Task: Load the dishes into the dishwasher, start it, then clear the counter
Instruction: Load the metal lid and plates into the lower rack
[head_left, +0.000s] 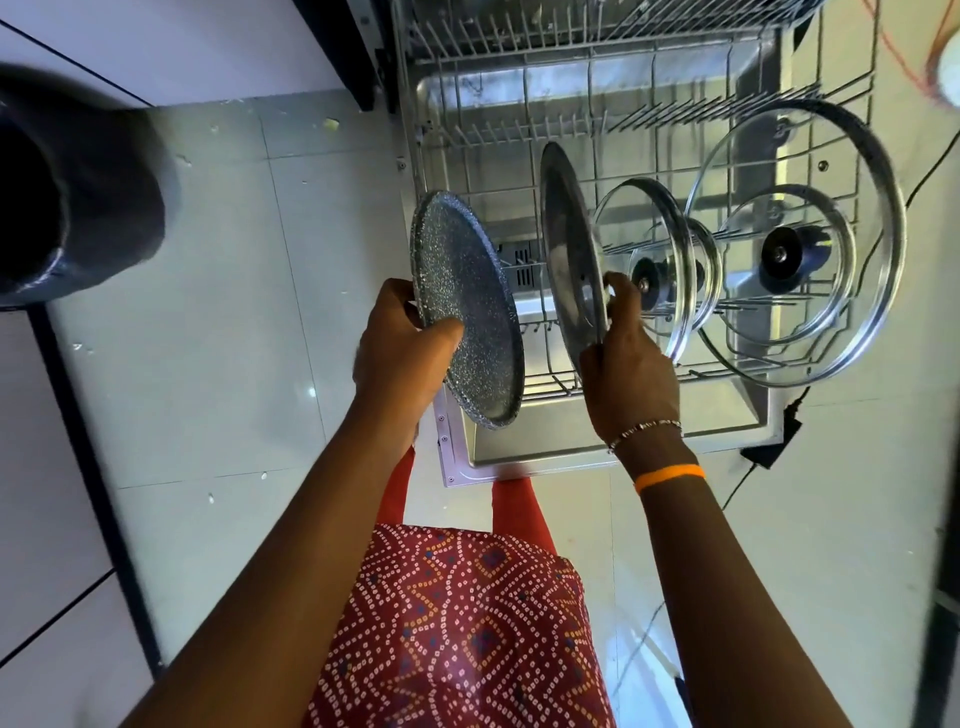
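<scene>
My left hand (400, 353) grips a speckled grey round pan (467, 306) by its rim, tilted on edge over the left side of the lower dishwasher rack (467, 171). My right hand (626, 364) pinches the lower edge of a steel lid (569, 244) that stands upright in the rack. To its right stand a small glass lid (660, 244), a medium glass lid (810, 218) and a large glass lid (878, 228), all on edge between the tines. The open dishwasher door (597, 441) lies flat under the rack.
A black bin (67, 197) stands on the tiled floor at the left. The upper rack (597, 26) is pulled out above the lower one. Black cables (769, 452) trail on the floor right of the door. White cabinet fronts (41, 493) run along the left edge.
</scene>
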